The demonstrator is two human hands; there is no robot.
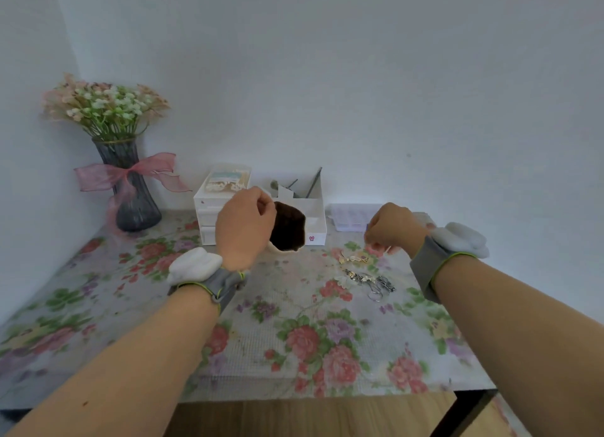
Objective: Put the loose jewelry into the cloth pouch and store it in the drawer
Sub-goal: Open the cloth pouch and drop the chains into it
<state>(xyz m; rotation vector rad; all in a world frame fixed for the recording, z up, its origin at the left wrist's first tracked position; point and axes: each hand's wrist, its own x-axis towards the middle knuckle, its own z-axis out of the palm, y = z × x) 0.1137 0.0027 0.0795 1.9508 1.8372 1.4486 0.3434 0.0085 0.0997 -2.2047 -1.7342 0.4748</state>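
Note:
My left hand [243,229] holds up a dark brown cloth pouch [289,227] in front of the white drawer organizer [261,217]; the pouch hangs just above the table. My right hand [390,229] is curled over the table with its fingertips pinched low; what they hold is too small to tell. Loose jewelry lies beside it: gold and pearl pieces [353,258] and a tangle of silver pieces [371,281] nearer to me.
A floral cloth covers the table [294,338]. A grey glass vase [132,191] with flowers and a pink ribbon stands at the back left. A clear plastic box [351,217] sits right of the organizer. The table's front edge and dark leg [464,413] are near me.

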